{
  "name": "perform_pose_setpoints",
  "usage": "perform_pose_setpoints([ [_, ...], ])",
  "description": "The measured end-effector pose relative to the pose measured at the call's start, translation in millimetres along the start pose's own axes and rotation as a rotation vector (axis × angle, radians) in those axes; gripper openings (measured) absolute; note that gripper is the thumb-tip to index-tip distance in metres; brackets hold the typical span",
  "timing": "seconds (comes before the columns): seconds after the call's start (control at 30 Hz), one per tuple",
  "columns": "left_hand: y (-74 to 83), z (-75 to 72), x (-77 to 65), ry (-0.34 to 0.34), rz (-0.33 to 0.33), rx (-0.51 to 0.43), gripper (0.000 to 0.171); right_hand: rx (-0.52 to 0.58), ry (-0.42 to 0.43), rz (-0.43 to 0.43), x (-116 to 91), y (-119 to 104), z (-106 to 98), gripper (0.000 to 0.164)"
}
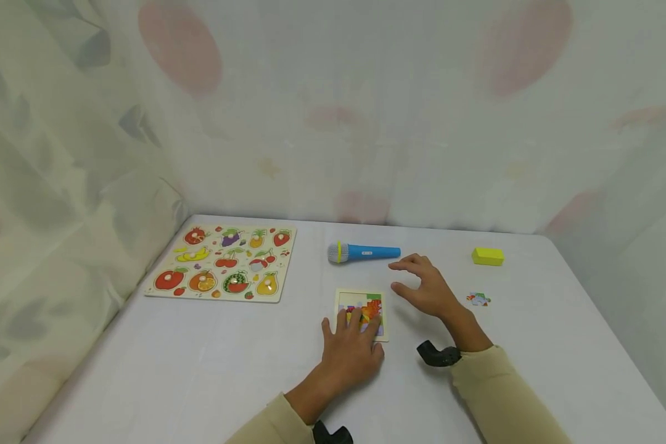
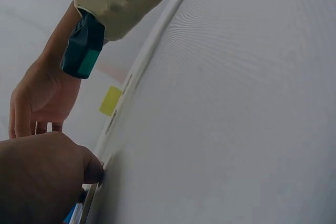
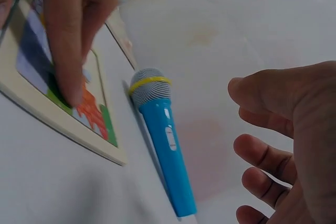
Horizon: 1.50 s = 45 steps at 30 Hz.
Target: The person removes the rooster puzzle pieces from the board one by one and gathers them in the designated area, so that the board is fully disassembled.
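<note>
Loose pieces (image 1: 478,300) lie at three o'clock from the nearer, half-open, empty right hand (image 1: 428,290); the splayed left hand (image 1: 348,356) touches the puzzle board (image 1: 348,299).

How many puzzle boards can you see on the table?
2. The big fruit board lies over on the left, and the small board lies near the middle, touched by the left hand.

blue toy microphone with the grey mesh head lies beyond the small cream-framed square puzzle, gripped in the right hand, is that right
Not gripped: the right wrist view shows the right hand holding nothing, with a gap between it and the microphone. The microphone does lie beyond the puzzle.
</note>
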<state>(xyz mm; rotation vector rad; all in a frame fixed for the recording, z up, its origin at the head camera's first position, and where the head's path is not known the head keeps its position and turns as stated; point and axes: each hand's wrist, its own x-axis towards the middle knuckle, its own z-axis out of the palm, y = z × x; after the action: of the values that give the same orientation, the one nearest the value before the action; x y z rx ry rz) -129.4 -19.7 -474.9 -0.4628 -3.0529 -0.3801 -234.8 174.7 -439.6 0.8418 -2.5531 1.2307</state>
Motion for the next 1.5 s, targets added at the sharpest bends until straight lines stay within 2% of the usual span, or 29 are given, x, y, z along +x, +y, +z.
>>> perform_pose_setpoints([
  [0.2,-1.0,0.7,-0.1,-0.010,0.000,0.003,0.049,0.018,-0.014,0.001,5,-1,19,0.035],
  [0.53,-2.5,2.1,-0.3,0.018,0.016,0.011,0.049,0.067,-0.077,0.022,5,11,44,0.034],
  [0.73,-1.7,1.7,-0.3,-0.003,0.022,0.001,0.052,0.016,-0.118,0.061,0,13,47,0.032],
  [1.0,-1.8,0.7,-3.3,-0.021,0.022,0.048,0.054,-0.032,-0.195,0.082,0,16,50,0.028],
  [1.2,-3.1,3.4,-4.3,-0.018,0.035,0.081,0.054,-0.058,-0.209,0.071,1,20,53,0.021],
  [1.5,-3.0,2.7,-4.9,-0.014,0.038,0.051,0.054,-0.085,-0.203,0.098,1,15,53,0.015],
])
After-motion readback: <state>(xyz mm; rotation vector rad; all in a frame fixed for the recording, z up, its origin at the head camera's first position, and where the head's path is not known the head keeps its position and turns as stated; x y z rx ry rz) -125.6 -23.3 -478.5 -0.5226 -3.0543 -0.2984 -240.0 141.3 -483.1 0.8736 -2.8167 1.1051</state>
